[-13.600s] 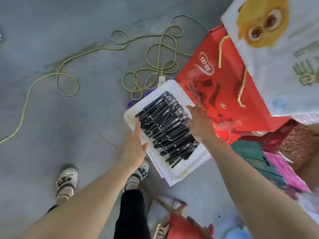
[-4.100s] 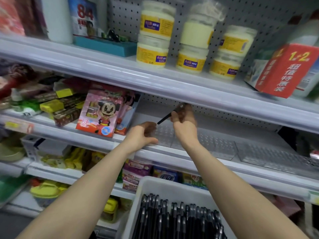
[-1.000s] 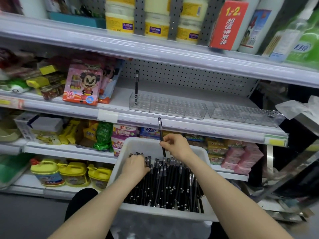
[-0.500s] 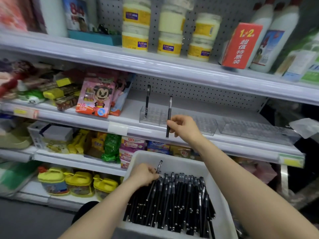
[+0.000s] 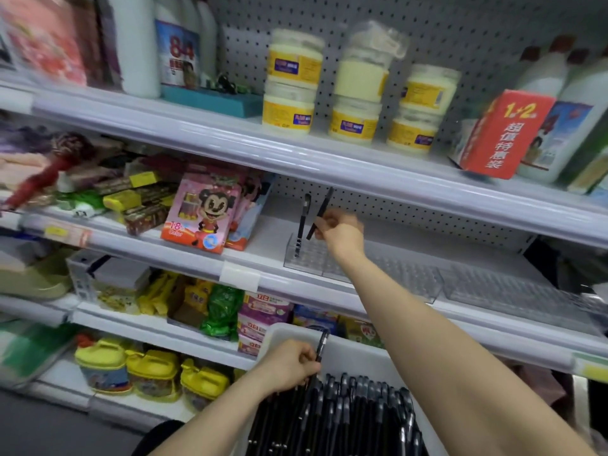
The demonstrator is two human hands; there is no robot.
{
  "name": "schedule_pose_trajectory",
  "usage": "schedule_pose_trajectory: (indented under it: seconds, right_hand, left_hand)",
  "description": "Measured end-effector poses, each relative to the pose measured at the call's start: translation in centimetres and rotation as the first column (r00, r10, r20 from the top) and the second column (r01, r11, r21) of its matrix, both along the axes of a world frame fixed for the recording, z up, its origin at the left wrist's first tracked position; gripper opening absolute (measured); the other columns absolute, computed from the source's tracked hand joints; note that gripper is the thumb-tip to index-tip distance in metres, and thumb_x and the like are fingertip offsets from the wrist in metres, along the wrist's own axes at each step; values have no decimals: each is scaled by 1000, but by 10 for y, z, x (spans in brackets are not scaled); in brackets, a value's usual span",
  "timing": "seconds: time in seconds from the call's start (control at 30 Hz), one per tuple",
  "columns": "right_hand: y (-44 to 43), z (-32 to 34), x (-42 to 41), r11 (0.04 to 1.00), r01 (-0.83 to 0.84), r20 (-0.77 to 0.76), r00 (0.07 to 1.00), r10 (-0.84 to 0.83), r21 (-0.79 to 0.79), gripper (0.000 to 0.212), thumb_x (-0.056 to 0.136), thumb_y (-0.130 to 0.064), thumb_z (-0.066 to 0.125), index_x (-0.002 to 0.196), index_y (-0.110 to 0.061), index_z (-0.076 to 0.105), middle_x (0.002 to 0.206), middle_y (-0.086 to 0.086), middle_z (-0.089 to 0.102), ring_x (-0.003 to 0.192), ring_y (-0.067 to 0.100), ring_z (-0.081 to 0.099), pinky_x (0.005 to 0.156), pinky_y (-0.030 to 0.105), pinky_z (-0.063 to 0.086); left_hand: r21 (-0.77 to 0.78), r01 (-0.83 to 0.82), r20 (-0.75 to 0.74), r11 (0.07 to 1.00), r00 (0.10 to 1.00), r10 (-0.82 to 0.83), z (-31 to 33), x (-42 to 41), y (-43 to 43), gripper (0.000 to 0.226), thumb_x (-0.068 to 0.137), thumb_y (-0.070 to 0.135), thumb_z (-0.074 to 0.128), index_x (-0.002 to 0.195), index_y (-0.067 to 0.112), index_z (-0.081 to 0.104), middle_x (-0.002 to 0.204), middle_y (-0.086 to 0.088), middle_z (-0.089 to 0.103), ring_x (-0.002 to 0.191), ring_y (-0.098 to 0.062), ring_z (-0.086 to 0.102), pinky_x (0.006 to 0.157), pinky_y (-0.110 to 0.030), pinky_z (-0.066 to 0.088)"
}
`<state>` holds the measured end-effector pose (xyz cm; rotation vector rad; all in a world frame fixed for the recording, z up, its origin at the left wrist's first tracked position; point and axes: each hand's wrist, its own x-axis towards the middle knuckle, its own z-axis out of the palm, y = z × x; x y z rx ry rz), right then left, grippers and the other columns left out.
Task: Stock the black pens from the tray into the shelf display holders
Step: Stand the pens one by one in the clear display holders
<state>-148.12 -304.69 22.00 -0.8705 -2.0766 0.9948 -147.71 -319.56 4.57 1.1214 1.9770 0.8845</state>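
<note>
A white tray [image 5: 358, 355] full of black pens [image 5: 348, 413] sits low in front of me. My left hand [image 5: 289, 366] grips one black pen [image 5: 321, 345] at the tray's far left, its tip pointing up. My right hand [image 5: 342, 233] pinches another black pen [image 5: 319, 213], tilted, just above the clear display holder [image 5: 408, 274] on the middle shelf. One pen [image 5: 302, 225] stands upright in the holder's left end, right beside the held one.
A second clear holder [image 5: 513, 291] lies to the right on the same shelf. Pink crayon packs [image 5: 204, 212] stand left of the holders. The upper shelf's edge [image 5: 296, 156] overhangs the holders closely. Jars and bottles fill that upper shelf.
My right hand has carried its pen up and back over the holder's left end, beside the standing pen. My left hand has lifted a pen partly out of the tray.
</note>
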Motion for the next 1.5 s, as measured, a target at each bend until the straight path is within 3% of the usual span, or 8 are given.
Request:
schedule_pose_trajectory:
  seconds: [0.2,0.47,0.67,0.8,0.97,1.13,1.23,1.5]
  right_hand:
    - [4,-5,-10,996,-24,184,983,8,82,20,92,-22,67,107,-10,72,99,8,73,94,25,69,94,35,53]
    - [5,-2,-13,999,-32,191,981,24,36,19,86,-16,62,103,-23,65,77,-5,62,81,17,58,75,22,41]
    - [8,-5,-9,994,-50,274,962,20,102,5,90,-21,65,95,-21,66,95,4,70,90,22,63,77,22,42]
    - [10,-8,-10,993,-57,344,939,17,107,14,89,-26,67,100,-18,70,102,6,71,96,25,64,84,26,49]
    - [9,-10,-6,996,-67,289,956,50,51,26,88,-29,70,112,-18,71,105,5,70,100,25,64,95,35,52]
    - [5,-12,22,985,-80,133,989,59,156,23,91,-23,64,113,-19,68,82,-6,56,90,19,58,84,32,50]
    - [-2,-11,45,976,-83,94,993,65,199,15,93,-20,61,105,-19,69,84,-8,61,82,12,58,76,28,50]
    - [-20,-27,93,957,-258,194,954,230,132,12,91,-27,66,100,-21,71,91,-6,71,86,10,64,80,26,53]
  left_hand:
    - [90,13,-40,996,999,-10,16,-12,3,20,92,28,64,74,29,55,60,9,60,50,0,59,56,-18,47]
    - [179,-46,75,983,997,33,28,-30,2,11,92,26,65,82,23,61,78,2,67,71,-11,69,73,-28,59]
    - [209,-65,108,976,993,43,34,-33,3,14,93,23,64,98,10,65,82,-2,68,69,-9,67,73,-25,58]
    - [236,-75,140,969,989,42,33,-35,3,7,92,22,65,93,15,65,79,2,67,69,-8,67,76,-29,59]
    - [301,-106,154,948,986,61,39,-36,-1,3,92,18,66,90,16,66,84,-6,68,76,-13,68,77,-32,59]
    - [423,-207,193,882,972,136,63,-41,-7,4,90,17,68,93,15,70,90,-11,73,79,-21,70,79,-41,60]
    - [507,-277,177,816,960,216,84,-46,-7,8,91,22,66,96,17,70,89,-6,74,81,-21,71,80,-39,59]
    - [659,-349,150,666,929,339,122,-46,18,8,90,21,67,95,21,73,82,1,73,72,-10,67,80,-37,58]
